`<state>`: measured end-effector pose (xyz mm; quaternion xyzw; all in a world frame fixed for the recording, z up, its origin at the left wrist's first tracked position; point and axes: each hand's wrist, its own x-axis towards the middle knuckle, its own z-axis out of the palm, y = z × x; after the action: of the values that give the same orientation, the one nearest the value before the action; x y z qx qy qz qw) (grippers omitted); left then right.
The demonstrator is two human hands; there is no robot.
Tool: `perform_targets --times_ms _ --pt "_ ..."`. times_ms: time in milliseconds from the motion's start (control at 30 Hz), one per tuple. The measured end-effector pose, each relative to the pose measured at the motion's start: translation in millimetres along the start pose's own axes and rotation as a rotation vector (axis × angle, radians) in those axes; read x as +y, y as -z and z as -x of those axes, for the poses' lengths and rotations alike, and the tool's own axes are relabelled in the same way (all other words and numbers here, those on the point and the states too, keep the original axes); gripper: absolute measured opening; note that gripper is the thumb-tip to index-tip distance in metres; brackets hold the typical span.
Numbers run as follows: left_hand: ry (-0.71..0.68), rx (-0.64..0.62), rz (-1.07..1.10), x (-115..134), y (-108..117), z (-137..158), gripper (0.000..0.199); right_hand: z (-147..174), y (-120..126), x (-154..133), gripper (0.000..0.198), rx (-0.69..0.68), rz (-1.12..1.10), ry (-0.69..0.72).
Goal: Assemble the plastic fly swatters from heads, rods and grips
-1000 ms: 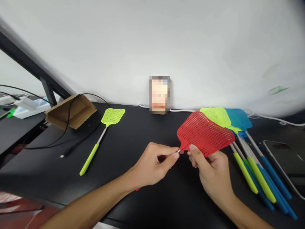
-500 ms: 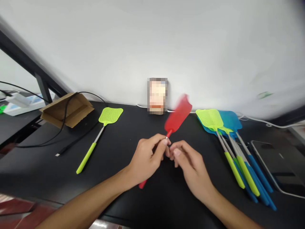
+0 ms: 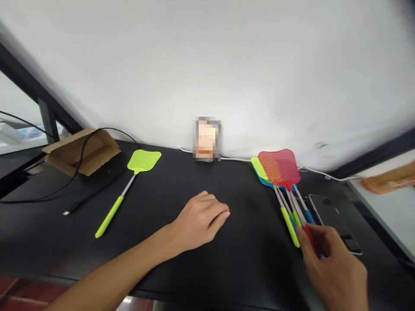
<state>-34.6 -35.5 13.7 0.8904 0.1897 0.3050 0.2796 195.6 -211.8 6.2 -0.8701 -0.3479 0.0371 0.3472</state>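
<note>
At the right, my right hand (image 3: 335,263) grips the red handle of a red fly swatter (image 3: 281,166). Its mesh head lies over the pile of swatters there. Beneath it show a lime-green fly swatter (image 3: 289,228) and others with blue and green parts; my fingers partly hide their handles. My left hand (image 3: 202,218) is over the middle of the table, fingers curled in and thumb against the index finger, with nothing seen in it. A single lime-green fly swatter (image 3: 143,160) lies apart on the left.
On the black table (image 3: 181,276), an open cardboard box (image 3: 84,151) and a black cable (image 3: 81,205) are at the left. A blurred-out upright object (image 3: 206,140) leans on the wall. A phone (image 3: 333,220) lies beside the pile, and a white cord (image 3: 235,159) runs along the wall.
The red fly swatter has gone from my left hand in the middle to the pile on the right, now in my right hand. My left hand has let go and closed.
</note>
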Motion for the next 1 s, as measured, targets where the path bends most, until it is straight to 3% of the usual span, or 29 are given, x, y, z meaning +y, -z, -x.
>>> perform_targets --times_ms 67,167,233,333,433,533,667,767,833,933,1000 --pt "-0.097 0.043 -0.16 -2.6 8.6 -1.2 0.018 -31.9 14.6 15.8 0.042 0.039 0.163 0.07" --pt "-0.056 0.19 -0.337 -9.5 32.6 8.1 0.016 -65.8 16.3 29.0 0.033 0.045 0.346 0.269" --pt "0.064 0.338 -0.433 -17.2 54.8 25.3 0.016 -77.0 8.3 31.9 0.03 0.039 0.457 0.344" --pt "0.362 0.498 -0.698 -31.5 89.8 61.8 0.02 -81.7 -4.7 30.4 0.029 0.02 0.557 0.373" --pt "0.68 0.389 -0.981 -44.8 116.3 93.3 0.037 -81.2 -11.5 22.3 0.032 0.071 0.555 0.449" --pt "0.898 0.168 -1.058 -55.3 129.7 106.9 0.05 -81.4 -16.9 6.1 0.036 0.163 0.478 0.538" --pt "1.038 0.044 -0.93 -63.1 130.4 105.8 0.042 -78.6 -32.4 -25.1 0.03 0.136 0.224 0.665" --pt "1.014 0.105 -0.773 -56.9 114.8 99.5 0.034 -69.2 -47.0 -50.6 0.024 -0.026 0.004 0.724" --pt "0.946 0.309 -0.433 -43.0 93.9 89.9 0.028 -59.7 -55.0 -66.3 0.024 -0.193 -0.138 0.728" --pt "0.793 0.787 0.315 -9.7 52.7 61.2 0.032 -43.5 -64.4 -84.7 0.027 -0.504 -0.376 0.68" --pt "0.665 0.876 0.715 12.9 27.6 33.7 0.028 -33.3 -70.1 -92.4 0.031 -0.704 -0.573 0.584"
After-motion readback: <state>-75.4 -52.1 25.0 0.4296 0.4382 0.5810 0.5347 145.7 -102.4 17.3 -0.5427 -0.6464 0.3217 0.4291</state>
